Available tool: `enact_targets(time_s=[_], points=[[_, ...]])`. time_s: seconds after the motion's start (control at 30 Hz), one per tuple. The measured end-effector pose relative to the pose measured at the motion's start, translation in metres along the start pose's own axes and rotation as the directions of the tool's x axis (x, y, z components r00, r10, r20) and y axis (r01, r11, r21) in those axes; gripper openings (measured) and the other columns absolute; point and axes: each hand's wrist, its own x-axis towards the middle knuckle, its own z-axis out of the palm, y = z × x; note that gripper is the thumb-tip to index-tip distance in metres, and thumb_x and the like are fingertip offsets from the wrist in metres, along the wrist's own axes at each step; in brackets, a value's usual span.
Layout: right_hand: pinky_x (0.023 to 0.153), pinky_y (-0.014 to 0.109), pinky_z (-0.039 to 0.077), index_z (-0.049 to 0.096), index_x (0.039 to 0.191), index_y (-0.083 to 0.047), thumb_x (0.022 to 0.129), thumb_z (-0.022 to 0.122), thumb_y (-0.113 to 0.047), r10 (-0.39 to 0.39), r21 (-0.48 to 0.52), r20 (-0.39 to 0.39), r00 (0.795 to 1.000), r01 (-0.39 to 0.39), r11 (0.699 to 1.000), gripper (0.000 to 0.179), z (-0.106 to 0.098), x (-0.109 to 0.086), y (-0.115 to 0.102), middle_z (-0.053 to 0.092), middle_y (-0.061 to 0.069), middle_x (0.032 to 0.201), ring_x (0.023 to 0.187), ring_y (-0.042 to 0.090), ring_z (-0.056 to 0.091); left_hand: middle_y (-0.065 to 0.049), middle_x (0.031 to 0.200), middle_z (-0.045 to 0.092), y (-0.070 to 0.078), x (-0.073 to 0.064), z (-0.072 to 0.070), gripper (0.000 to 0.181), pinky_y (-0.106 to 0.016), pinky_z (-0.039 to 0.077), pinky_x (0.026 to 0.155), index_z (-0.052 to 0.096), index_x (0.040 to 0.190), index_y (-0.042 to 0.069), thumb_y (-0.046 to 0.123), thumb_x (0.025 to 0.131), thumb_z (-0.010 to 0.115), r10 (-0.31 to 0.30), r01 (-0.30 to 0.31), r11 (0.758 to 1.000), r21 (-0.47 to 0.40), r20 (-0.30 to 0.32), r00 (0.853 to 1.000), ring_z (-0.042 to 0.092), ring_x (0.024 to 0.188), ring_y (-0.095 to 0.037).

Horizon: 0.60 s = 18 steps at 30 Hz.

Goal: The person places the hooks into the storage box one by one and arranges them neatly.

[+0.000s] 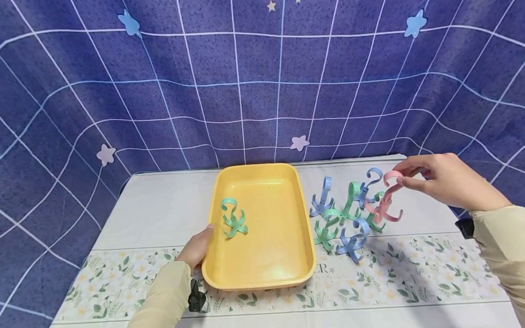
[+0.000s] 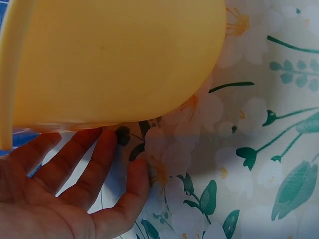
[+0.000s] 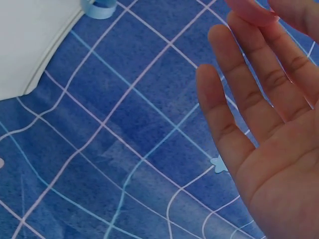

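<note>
My right hand (image 1: 444, 178) pinches the curved top of a pink plastic claw hook (image 1: 384, 209) between thumb and fingers. The hook hangs prongs down over a cluster of blue and green claw hooks, including a blue hook (image 1: 352, 241) and a green hook (image 1: 324, 234). In the right wrist view, just a pink piece (image 3: 253, 12) of it shows at the fingertips. My left hand (image 1: 199, 247) holds the left side of a yellow tray (image 1: 272, 253), thumb at the rim; its fingers (image 2: 82, 174) lie against the tray's outside. Inside the tray stands one green hook (image 1: 234, 223).
A white table (image 1: 157, 205) carries a floral band (image 1: 413, 270) across its front part. Behind and beside it hangs a blue cloth (image 1: 258, 99) with grid lines and stars. Several hooks stand close together right of the tray, among them an upright blue one (image 1: 323, 200).
</note>
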Motion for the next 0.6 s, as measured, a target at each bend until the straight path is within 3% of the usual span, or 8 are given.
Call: enact_targets(time_s=[0.13,0.37,0.6], points=[[0.080,0.048,0.057,0.076,0.114,-0.009,0.096,0.073,-0.012,-0.017,0.014,-0.016,1.000,0.017,1.000,0.019,-0.004,0.004,-0.005,0.075,0.001,0.096,0.091,0.025,0.071,-0.020,0.110,0.063,0.000,0.000,0.000,0.067,-0.040,0.056,0.075,0.041,0.149,-0.002,0.050,0.111,0.024,-0.004,0.004,1.000,0.001,-0.001,1.000,0.065,0.091,-0.026],[0.075,0.028,0.054,0.077,0.112,-0.013,0.096,0.074,-0.016,-0.018,0.022,-0.050,0.999,0.019,1.000,0.017,-0.010,0.015,-0.017,0.074,-0.003,0.094,0.087,0.016,0.069,-0.019,0.110,0.062,0.001,-0.001,0.000,0.069,-0.039,0.055,0.076,0.042,0.149,-0.001,0.052,0.111,0.023,-0.010,0.010,1.000,0.012,-0.004,1.000,0.064,0.091,-0.026],[0.071,0.028,0.052,0.078,0.112,-0.014,0.098,0.072,-0.021,-0.027,0.071,-0.051,0.998,0.031,0.997,0.016,-0.010,0.029,-0.029,0.074,-0.001,0.096,0.085,0.015,0.068,-0.019,0.110,0.063,0.000,-0.002,-0.001,0.068,-0.039,0.055,0.076,0.043,0.148,-0.002,0.052,0.111,0.023,-0.007,0.007,1.000,0.003,-0.001,1.000,0.065,0.091,-0.025]])
